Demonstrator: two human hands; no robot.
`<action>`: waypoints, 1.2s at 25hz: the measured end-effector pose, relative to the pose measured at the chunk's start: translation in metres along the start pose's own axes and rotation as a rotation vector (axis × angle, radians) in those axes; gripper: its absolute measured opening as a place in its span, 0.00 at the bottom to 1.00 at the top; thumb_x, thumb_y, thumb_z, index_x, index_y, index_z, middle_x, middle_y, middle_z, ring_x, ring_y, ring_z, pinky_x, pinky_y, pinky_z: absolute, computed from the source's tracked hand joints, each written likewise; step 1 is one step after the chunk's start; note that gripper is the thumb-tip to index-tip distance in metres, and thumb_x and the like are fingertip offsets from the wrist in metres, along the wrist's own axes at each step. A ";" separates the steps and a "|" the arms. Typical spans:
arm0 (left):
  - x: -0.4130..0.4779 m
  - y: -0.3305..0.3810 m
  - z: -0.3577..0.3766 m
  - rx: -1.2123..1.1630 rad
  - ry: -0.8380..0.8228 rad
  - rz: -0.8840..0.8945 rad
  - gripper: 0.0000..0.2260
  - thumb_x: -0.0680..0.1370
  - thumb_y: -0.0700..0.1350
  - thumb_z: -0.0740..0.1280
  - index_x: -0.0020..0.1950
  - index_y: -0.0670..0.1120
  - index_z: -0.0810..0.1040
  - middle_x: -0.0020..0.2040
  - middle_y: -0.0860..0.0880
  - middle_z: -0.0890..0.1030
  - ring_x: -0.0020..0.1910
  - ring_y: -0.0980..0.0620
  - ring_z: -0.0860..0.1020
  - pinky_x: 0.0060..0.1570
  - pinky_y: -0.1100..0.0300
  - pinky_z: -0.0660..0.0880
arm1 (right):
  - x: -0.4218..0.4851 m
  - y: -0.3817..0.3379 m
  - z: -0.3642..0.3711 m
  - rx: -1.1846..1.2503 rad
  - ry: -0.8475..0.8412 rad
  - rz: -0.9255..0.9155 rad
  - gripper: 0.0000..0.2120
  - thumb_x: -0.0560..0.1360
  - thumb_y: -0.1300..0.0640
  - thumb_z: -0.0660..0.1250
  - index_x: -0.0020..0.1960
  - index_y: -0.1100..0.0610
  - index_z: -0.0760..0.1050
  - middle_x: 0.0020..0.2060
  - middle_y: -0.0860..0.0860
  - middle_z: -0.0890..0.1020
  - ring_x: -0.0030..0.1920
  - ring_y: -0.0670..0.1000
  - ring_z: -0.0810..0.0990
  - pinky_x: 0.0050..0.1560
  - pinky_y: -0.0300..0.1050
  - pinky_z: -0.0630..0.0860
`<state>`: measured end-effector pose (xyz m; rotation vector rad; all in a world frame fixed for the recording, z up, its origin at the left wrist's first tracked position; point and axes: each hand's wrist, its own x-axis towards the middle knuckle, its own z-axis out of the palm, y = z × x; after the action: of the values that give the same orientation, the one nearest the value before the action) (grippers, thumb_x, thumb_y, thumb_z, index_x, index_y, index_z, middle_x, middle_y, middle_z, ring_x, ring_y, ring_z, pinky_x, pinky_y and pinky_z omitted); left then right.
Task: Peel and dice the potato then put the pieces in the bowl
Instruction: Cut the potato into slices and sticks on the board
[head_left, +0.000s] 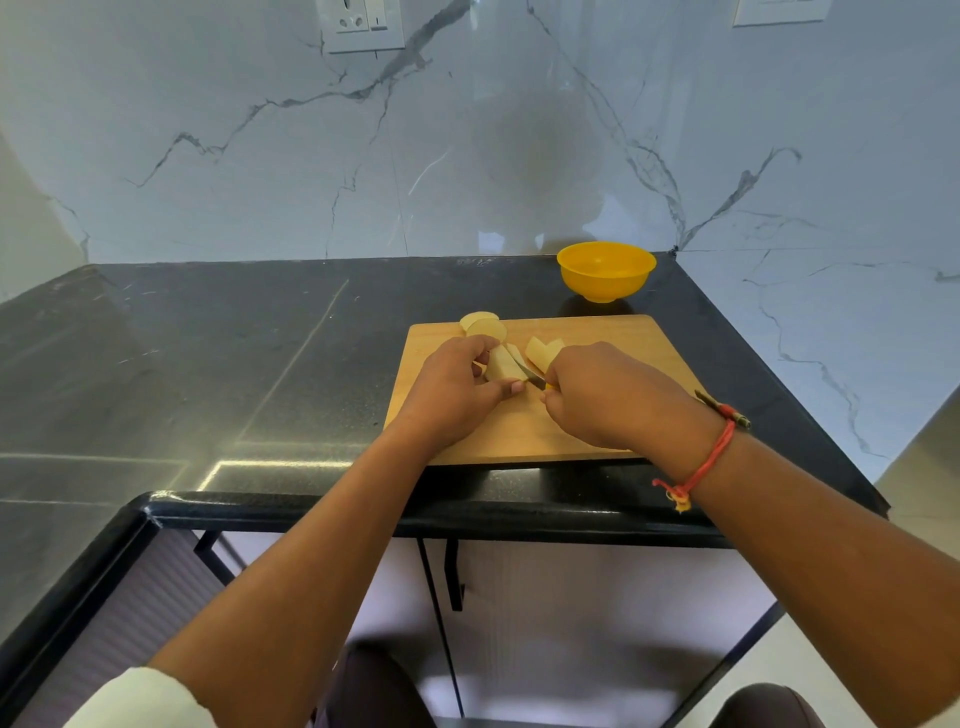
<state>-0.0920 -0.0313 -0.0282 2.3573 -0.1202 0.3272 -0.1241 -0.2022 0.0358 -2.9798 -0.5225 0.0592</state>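
Black counter (208, 364) with a wooden board (623, 343) lying flat on it. At the far left corner of the board, two round potato slices (483, 325), pale and with no skin, one partly over the other. Just right of them, the left hand (452, 384), fingers curled, pinching a long potato piece (500, 366) between thumb and fingertips, down on the board. Pale yellow, peeled, with flat cut sides. Right beside it, the knife (531, 376), thin blade against the side of that piece. Behind the blade, a few more cut pieces (543, 351), close together on the board. Then the right hand (602, 395), closed tight round the knife handle, handle mostly hidden. Red thread (711, 457) round that wrist. Past the far edge of the board, a yellow bowl (605, 270), standing on the counter, apart from the board.
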 end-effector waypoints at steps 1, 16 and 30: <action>0.000 0.000 0.000 -0.003 0.001 -0.006 0.29 0.73 0.55 0.74 0.71 0.50 0.72 0.57 0.54 0.77 0.52 0.56 0.75 0.46 0.65 0.70 | -0.003 0.001 0.001 0.005 -0.007 0.005 0.15 0.82 0.52 0.60 0.64 0.56 0.76 0.53 0.54 0.79 0.49 0.53 0.78 0.47 0.43 0.75; 0.009 -0.007 -0.009 -0.134 -0.126 -0.115 0.29 0.74 0.51 0.75 0.72 0.50 0.71 0.52 0.59 0.76 0.52 0.59 0.75 0.49 0.67 0.70 | -0.012 0.026 0.020 -0.165 0.000 0.005 0.07 0.80 0.54 0.64 0.56 0.49 0.76 0.40 0.49 0.74 0.41 0.49 0.76 0.47 0.46 0.78; -0.001 -0.008 -0.011 -0.079 0.000 -0.065 0.31 0.69 0.56 0.77 0.69 0.51 0.73 0.50 0.61 0.76 0.49 0.59 0.77 0.47 0.70 0.73 | -0.019 0.022 0.033 0.193 0.295 -0.004 0.11 0.81 0.49 0.58 0.53 0.51 0.78 0.34 0.45 0.74 0.35 0.45 0.74 0.32 0.38 0.66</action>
<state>-0.0936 -0.0177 -0.0260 2.2778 -0.0558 0.2855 -0.1364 -0.2257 0.0005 -2.7319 -0.4571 -0.3072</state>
